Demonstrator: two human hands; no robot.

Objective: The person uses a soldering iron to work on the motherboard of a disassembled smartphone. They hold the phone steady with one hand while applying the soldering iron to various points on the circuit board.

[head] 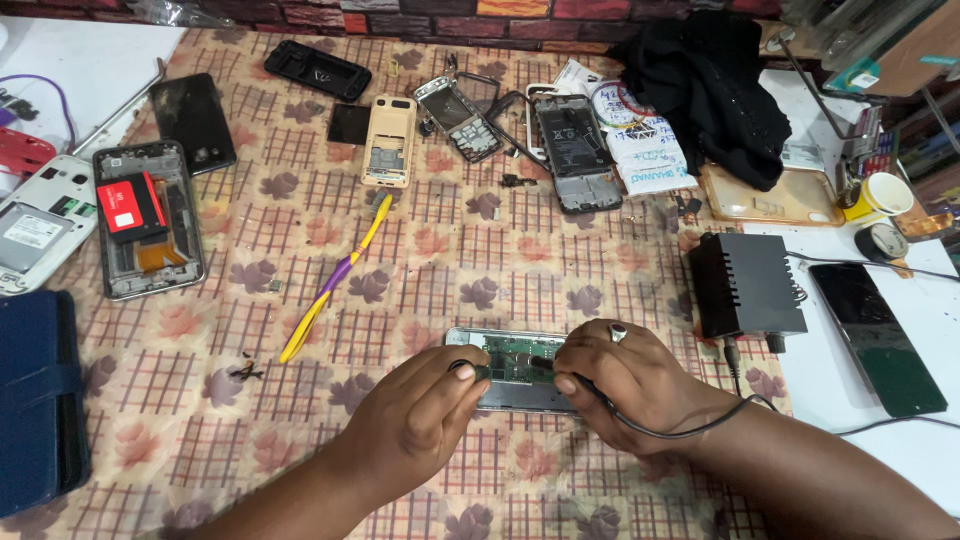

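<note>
An opened phone (512, 352) with its green circuit board exposed lies on the patterned cloth (420, 240) near me. My left hand (420, 415) pinches a thin black probe tip against the board's left part. My right hand (620, 380), with a ring on one finger, holds a second black probe on the board's right part; its black wire (680, 430) loops over my wrist. Both hands rest over the phone's lower edge and hide it.
A black box-shaped unit (745, 285) sits right of the phone, a dark phone (878, 335) beyond it. A yellow-purple tool (335, 280) lies left. Several dismantled phones (145, 215) and parts are spread along the back, plus a black cloth (710, 80) and a blue case (40, 400).
</note>
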